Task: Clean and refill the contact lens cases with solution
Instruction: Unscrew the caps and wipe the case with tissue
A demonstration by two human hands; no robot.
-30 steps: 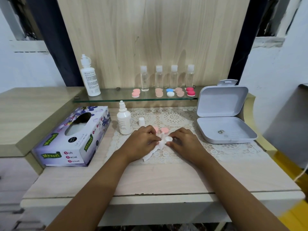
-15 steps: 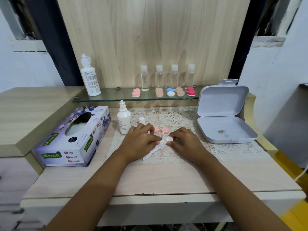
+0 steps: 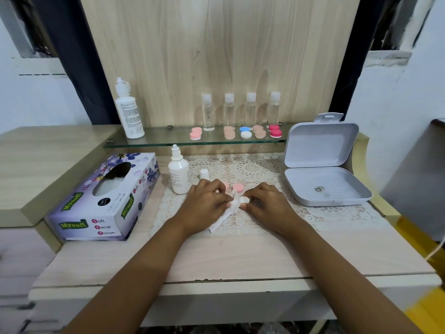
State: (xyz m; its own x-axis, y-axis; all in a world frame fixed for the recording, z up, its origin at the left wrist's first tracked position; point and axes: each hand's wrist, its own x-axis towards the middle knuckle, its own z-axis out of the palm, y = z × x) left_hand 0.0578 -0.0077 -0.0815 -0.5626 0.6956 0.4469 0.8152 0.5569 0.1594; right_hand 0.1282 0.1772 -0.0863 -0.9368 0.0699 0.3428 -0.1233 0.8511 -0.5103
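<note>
A lens case [image 3: 245, 200] was being wiped at the counter [image 3: 240, 259].
Just right of the solution bottle [image 3: 179, 175], the left hand [image 3: 206, 204] pinched a tissue [image 3: 224, 216] to the lens case, gripped in the right hand [image 3: 267, 206]; refilling next would likely need one hand freed.

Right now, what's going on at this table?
A person holds a tissue against a white lens case over the lace mat. The left hand pinches the tissue and the right hand pinches the case. Two pink caps lie just behind them. The solution bottle stands uncapped to the left, and refilling seems not yet begun.
</note>
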